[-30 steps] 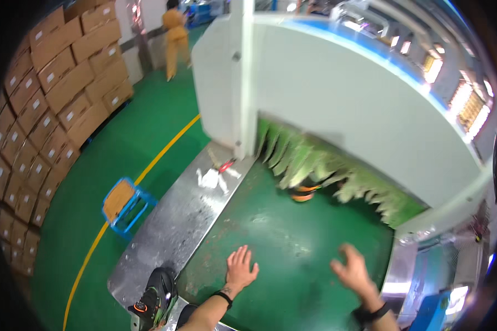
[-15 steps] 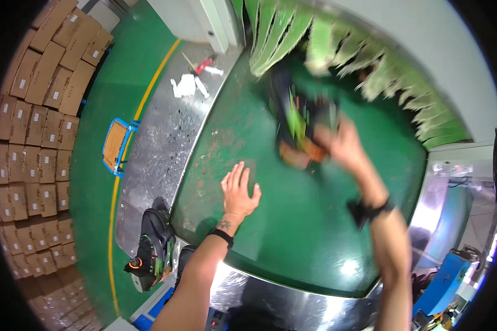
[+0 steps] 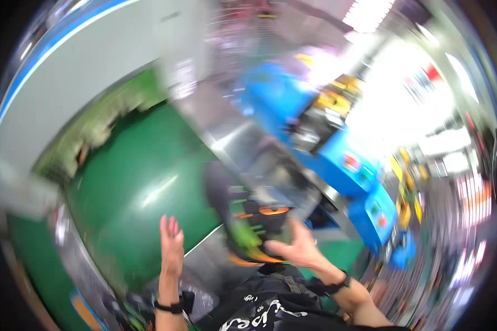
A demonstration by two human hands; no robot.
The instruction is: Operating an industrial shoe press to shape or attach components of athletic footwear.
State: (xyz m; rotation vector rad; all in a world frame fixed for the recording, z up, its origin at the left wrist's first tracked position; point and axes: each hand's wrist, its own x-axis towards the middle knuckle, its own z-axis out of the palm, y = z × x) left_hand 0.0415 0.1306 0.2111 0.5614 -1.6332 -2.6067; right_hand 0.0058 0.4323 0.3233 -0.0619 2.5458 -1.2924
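Observation:
My right hand (image 3: 301,248) grips a black shoe (image 3: 254,223) with green and orange markings, the thumb on its near side. The shoe is held close in front of my body, above the metal edge beside the green belt (image 3: 149,182); motion blurs its outline. To its left, my left hand (image 3: 172,251) is held out over the belt's near part. Its fingers are stretched and nothing is in them.
A green fringed curtain (image 3: 105,118) hangs from the pale machine housing (image 3: 88,60) at the belt's far end. Right of the belt stands blue equipment (image 3: 337,160) with coloured buttons. A metal ledge (image 3: 85,248) runs along the left side.
My view has swung to the right, toward the blue equipment. The shoe in my right hand has come from over the belt near the curtain to close before my body. My left hand stays open.

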